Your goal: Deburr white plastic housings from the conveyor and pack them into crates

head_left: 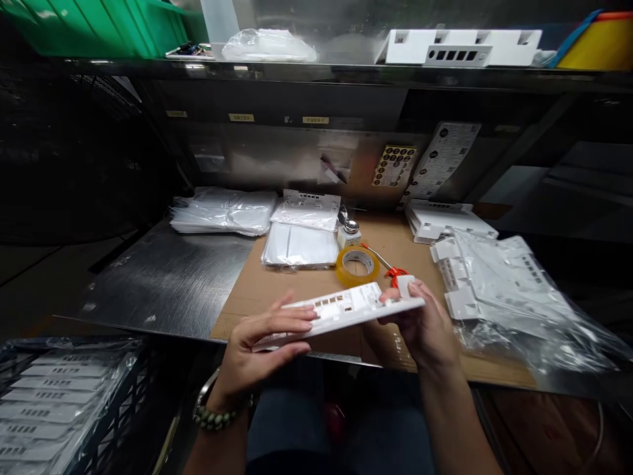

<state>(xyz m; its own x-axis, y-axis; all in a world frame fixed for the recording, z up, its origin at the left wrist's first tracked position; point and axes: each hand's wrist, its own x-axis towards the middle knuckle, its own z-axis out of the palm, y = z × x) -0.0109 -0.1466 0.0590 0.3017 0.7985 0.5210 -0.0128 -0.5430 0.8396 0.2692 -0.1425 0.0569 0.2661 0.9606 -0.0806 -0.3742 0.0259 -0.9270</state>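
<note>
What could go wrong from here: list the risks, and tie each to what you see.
1. The white slotted plastic panel, held by the left hand and right hand near the front edge of the workbench, could slip and fall.
2. The red-handled tool beside the tape roll might scratch the panel if they touch.

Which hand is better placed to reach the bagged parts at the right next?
Probably the right hand: it is nearer those bagged parts, though it and the left hand hold the white panel.

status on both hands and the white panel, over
Left hand, right hand: both gripping. White plastic panel: held between them, tilted. Yellow tape roll: just beyond panel.
</note>
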